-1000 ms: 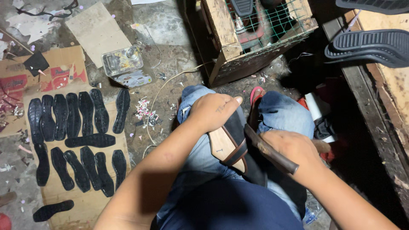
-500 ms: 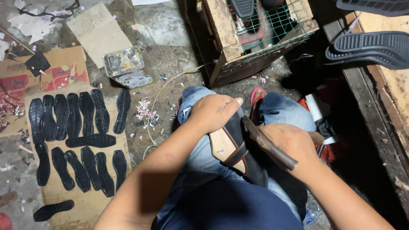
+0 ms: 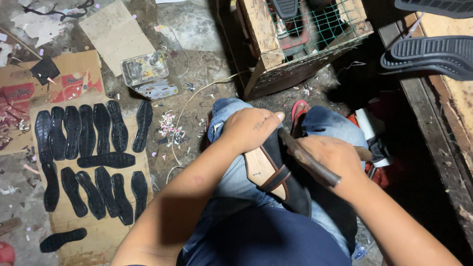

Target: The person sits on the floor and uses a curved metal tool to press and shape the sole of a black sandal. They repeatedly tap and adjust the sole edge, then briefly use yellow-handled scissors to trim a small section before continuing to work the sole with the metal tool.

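Tool (image 3: 308,160) tip shifted upward; left hand (image 3: 251,129) still pinning shoe (image 3: 276,180).

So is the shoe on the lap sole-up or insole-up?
Insole-up: the shoe's tan insole and strap face the camera.
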`<state>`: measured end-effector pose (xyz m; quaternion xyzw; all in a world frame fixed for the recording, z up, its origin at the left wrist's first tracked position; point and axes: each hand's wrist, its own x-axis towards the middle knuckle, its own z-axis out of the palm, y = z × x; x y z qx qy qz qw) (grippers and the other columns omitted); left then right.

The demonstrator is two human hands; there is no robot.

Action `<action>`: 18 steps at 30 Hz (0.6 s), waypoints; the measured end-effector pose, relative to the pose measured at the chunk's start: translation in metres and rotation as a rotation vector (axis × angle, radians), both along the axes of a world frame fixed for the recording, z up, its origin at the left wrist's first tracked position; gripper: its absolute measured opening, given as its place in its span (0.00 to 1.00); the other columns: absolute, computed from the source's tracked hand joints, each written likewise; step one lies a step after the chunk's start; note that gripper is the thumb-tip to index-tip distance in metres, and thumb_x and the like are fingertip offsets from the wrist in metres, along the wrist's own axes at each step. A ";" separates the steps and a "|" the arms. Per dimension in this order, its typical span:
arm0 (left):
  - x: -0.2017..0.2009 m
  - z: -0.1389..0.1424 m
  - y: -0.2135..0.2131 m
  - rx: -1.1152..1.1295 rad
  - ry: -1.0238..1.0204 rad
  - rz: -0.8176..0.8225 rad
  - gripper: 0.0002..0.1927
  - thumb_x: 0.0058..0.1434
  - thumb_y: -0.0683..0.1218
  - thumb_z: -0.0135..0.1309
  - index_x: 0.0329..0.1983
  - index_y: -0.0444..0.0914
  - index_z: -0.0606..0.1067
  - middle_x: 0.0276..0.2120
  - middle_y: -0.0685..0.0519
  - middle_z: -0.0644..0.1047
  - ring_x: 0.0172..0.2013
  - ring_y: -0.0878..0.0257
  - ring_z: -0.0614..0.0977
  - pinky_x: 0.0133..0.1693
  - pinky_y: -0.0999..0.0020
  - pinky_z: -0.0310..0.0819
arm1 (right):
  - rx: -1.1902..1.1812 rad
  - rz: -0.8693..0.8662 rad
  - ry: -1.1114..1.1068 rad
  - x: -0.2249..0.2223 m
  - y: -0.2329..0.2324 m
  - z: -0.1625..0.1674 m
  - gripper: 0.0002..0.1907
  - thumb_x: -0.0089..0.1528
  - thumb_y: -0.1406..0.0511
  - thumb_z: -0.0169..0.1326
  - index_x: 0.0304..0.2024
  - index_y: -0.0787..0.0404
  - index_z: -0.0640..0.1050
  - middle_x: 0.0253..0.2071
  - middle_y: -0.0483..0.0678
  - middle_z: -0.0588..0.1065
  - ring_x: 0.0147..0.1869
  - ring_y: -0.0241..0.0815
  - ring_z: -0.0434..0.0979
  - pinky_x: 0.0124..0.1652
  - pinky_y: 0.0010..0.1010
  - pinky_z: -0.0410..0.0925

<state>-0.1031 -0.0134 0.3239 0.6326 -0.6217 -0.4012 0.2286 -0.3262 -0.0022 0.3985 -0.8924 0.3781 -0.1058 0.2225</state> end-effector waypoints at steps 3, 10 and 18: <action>0.000 0.001 -0.001 0.014 -0.009 -0.002 0.27 0.62 0.68 0.44 0.39 0.47 0.84 0.32 0.48 0.83 0.39 0.48 0.84 0.41 0.53 0.76 | 0.070 0.016 0.096 -0.003 0.003 -0.006 0.11 0.58 0.58 0.52 0.31 0.59 0.74 0.27 0.52 0.75 0.34 0.57 0.78 0.34 0.46 0.69; 0.002 0.002 -0.001 -0.006 0.035 0.003 0.27 0.61 0.68 0.44 0.39 0.47 0.85 0.32 0.48 0.83 0.39 0.48 0.84 0.42 0.54 0.76 | 0.027 -0.030 0.001 -0.034 0.011 -0.008 0.11 0.58 0.59 0.53 0.34 0.60 0.77 0.29 0.52 0.77 0.34 0.54 0.79 0.32 0.40 0.71; 0.000 0.002 0.000 0.008 -0.002 -0.012 0.28 0.63 0.68 0.43 0.38 0.47 0.85 0.33 0.47 0.83 0.40 0.47 0.83 0.43 0.53 0.75 | -0.018 -0.050 -0.016 -0.009 0.012 -0.031 0.12 0.58 0.60 0.54 0.38 0.60 0.79 0.33 0.53 0.78 0.37 0.56 0.79 0.36 0.42 0.71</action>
